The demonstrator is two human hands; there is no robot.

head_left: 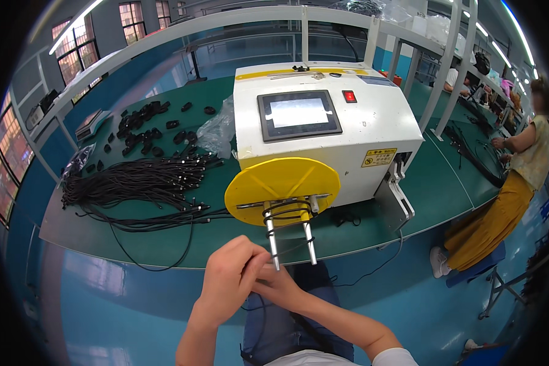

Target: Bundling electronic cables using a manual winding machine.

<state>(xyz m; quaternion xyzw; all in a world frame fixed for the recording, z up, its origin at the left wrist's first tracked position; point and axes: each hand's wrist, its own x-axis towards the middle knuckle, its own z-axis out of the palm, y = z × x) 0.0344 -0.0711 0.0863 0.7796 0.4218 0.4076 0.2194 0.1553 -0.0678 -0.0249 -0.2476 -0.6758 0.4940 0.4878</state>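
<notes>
A: In front of the white machine (pixel 323 149) and its yellow disc (pixel 247 186), how are the hands?
B: The left hand (pixel 230 271) pinches the black cable (pixel 290 216); the right hand (pixel 280 285) is partly hidden, its grip one cannot tell. The cable loops beyond them, crosswise around the metal rods (pixel 272 241), then runs leftward to the hands.
A: And the counts?
B: One machine, one disc, two hands, two rods.

Below a round yellow disc (pixel 282 177), bare left hand (pixel 229 274) and right hand (pixel 279 285) together at a thin black cable (pixel 294 248).
</notes>
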